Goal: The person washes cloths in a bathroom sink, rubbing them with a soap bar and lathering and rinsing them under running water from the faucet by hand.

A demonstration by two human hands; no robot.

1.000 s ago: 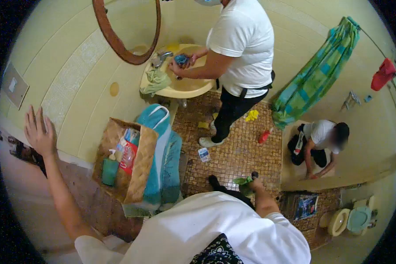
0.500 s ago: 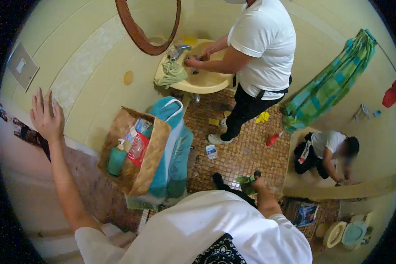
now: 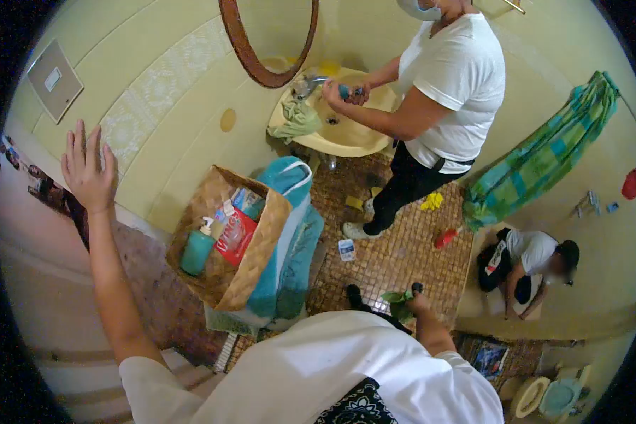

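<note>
My left hand [image 3: 89, 169] is open, fingers spread, reaching out to the left at the pale wall beside the door edge. I cannot tell whether the palm presses on the wall. Low in the middle, my right hand [image 3: 422, 305] is closed around a green thing [image 3: 401, 307] with a dark, rounded end; its exact kind is unclear. It hangs above the brown tiled floor [image 3: 374, 283], close to my dark-clad leg. Between my arms stands a woven basket [image 3: 261, 240] holding a teal pump bottle [image 3: 197, 253] and a red packet [image 3: 235, 239].
A person in white [image 3: 459, 71] stands at the yellow sink [image 3: 360, 145] holding a bluish item. Another person [image 3: 526, 247] crouches in the tub at right. Blue towels [image 3: 297, 233] lie by the basket. A green curtain [image 3: 544, 162] hangs right; a toilet [image 3: 562, 396] stands lower right.
The view has shifted, moving the scene slightly right. The person at the sink has raised both hands with the bluish item. My hands keep much the same pose.
</note>
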